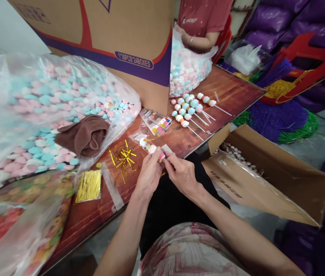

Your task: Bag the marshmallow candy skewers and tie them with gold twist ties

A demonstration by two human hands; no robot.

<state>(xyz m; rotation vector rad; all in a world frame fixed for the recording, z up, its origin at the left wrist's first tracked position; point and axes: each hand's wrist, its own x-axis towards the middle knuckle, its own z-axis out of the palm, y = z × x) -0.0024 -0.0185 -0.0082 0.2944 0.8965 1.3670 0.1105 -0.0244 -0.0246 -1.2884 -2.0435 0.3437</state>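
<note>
My left hand (150,171) is closed round the lower part of a candy skewer in a clear wrapper (145,143), held over the table's front edge. My right hand (182,171) pinches at the wrapper's near end, its fingertips close to the left ones; what lies between them is hidden. Gold twist ties (124,156) lie loose to the left of my hands, with a packet of more ties (89,186) beyond them. Flat printed wrappers (158,122) rest behind the skewer. Several unwrapped candy skewers (183,111) lie on the table at the back right.
A large bag of pastel candies (61,88) and a brown cloth (84,135) are at left. A big carton (102,38) stands behind. Across the table sits a person (202,23). An open box (254,184) holding skewers is at right, beside the table.
</note>
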